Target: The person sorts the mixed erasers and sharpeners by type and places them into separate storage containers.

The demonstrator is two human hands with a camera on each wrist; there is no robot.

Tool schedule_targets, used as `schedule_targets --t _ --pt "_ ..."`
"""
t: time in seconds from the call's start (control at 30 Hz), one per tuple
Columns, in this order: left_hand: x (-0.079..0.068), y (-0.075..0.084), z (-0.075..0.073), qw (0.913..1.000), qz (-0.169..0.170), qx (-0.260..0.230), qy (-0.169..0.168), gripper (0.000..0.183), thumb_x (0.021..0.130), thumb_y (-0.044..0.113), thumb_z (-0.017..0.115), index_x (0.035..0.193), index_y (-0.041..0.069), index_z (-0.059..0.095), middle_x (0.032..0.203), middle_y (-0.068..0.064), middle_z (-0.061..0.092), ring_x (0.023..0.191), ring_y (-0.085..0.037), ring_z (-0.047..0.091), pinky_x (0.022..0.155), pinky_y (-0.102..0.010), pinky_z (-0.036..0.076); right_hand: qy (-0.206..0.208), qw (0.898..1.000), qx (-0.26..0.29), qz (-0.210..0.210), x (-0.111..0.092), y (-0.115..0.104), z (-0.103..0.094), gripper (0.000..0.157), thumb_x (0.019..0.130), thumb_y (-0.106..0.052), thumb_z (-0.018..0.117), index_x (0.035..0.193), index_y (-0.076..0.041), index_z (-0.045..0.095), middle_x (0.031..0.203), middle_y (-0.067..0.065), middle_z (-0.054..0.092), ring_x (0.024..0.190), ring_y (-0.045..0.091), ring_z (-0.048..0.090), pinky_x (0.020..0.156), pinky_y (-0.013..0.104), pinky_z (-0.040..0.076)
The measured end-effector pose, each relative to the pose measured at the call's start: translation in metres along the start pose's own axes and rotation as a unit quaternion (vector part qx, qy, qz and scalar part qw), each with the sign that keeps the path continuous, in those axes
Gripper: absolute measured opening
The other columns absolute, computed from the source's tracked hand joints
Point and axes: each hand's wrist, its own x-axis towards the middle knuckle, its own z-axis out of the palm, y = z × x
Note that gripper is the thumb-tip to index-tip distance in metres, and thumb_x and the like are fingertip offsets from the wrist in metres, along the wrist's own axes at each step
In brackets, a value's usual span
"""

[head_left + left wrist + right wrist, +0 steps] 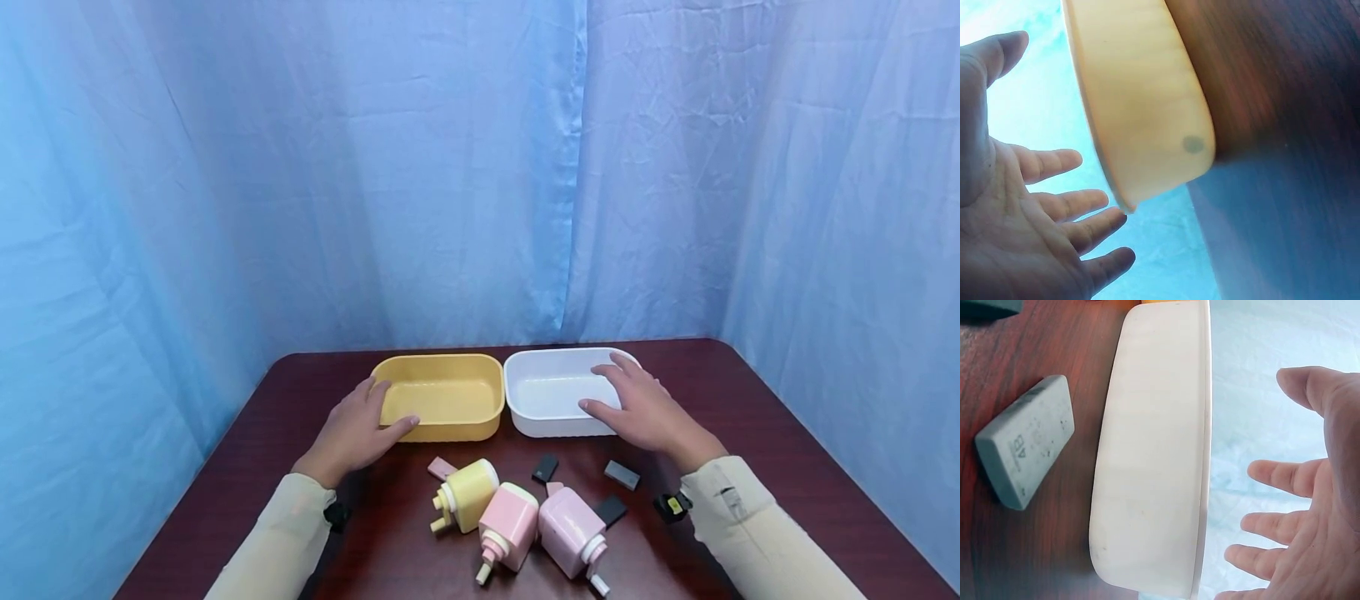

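The left hand (352,432) is at a yellow tub (450,432) — fingers spread. The right hand (647,410), also spread, nears a white tub (555,427).

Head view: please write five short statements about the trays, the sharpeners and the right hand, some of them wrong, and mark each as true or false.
1. The yellow tray is left of the white tray. True.
2. The pink sharpener is between the yellow sharpener and the mauve sharpener. True.
3. The yellow sharpener is inside the yellow tray. False: it is on the table, nearer to the person.
4. The right grip is at the white tray. True.
5. The right grip holds an eraser. False: it is open, and the grey eraser lies on the table.
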Motion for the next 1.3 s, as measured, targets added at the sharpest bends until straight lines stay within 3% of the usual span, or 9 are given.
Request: schedule_targets --t 0.3,0.43,0.7,0.97,1.13,1.3 --pt "0.002 -0.01 0.006 0.999 -0.025 -0.033 -0.018 0.097 0.096 0.065 0.06 0.16 -0.001 0.029 0.166 -0.031 0.021 0.15 -0.051 0.03 0.115 -0.068 0.032 0.004 1.0 -0.004 -0.015 -0.007 -0.003 -0.001 0.067 0.096 -0.054 0.067 0.144 -0.008 0.058 0.16 0.028 0.037 0.145 0.048 0.039 0.107 0.077 0.033" --pt "0.003 -0.014 0.009 0.9971 -0.038 -0.059 -0.03 0.106 0.095 0.066 0.061 0.163 -0.003 0.017 0.169 -0.03 0.014 0.153 -0.05 0.024 0.117 -0.068 0.03 0.002 1.0 0.0 -0.022 -0.01 -0.004 0.002 0.066 0.095 -0.054 0.068 0.143 -0.008 0.059 0.16 0.027 0.038 0.144 0.048 0.041 0.108 0.075 0.035" --pt "0.009 -0.018 0.015 0.9926 -0.063 -0.096 -0.04 0.117 0.09 0.074 0.061 0.166 0.004 0.006 0.172 -0.024 0.001 0.155 -0.049 0.021 0.118 -0.066 0.03 -0.008 0.999 0.006 -0.03 -0.021 -0.004 0.006 0.063 0.096 -0.049 0.069 0.143 -0.009 0.059 0.161 0.024 0.037 0.144 0.045 0.043 0.11 0.066 0.041" --pt "0.016 -0.017 0.016 0.9889 -0.06 -0.126 -0.051 0.124 0.087 0.078 0.062 0.166 0.005 0.001 0.173 -0.021 -0.01 0.157 -0.046 0.013 0.12 -0.064 0.028 -0.011 0.998 0.004 -0.068 -0.033 -0.016 0.003 0.061 0.096 -0.05 0.069 0.143 -0.012 0.059 0.16 0.022 0.04 0.141 0.045 0.046 0.107 0.064 0.043" --pt "0.019 -0.017 0.019 0.9892 -0.064 -0.124 -0.044 0.127 0.084 0.08 0.063 0.167 0.006 0.001 0.173 -0.022 -0.008 0.156 -0.048 0.016 0.118 -0.065 0.031 -0.029 0.996 0.017 -0.084 -0.041 -0.024 0.0 0.056 0.097 -0.051 0.068 0.139 -0.014 0.061 0.155 0.019 0.046 0.138 0.039 0.05 0.107 0.06 0.045" --pt "0.02 -0.015 0.022 0.9867 -0.078 -0.136 -0.045 0.131 0.08 0.081 0.068 0.167 0.01 0.001 0.173 -0.018 -0.01 0.156 -0.047 0.019 0.118 -0.065 0.032 -0.046 0.994 0.025 -0.1 -0.051 -0.031 -0.001 0.053 0.099 -0.056 0.064 0.135 -0.017 0.064 0.139 0.005 0.058 0.125 0.024 0.059 0.103 0.052 0.05"
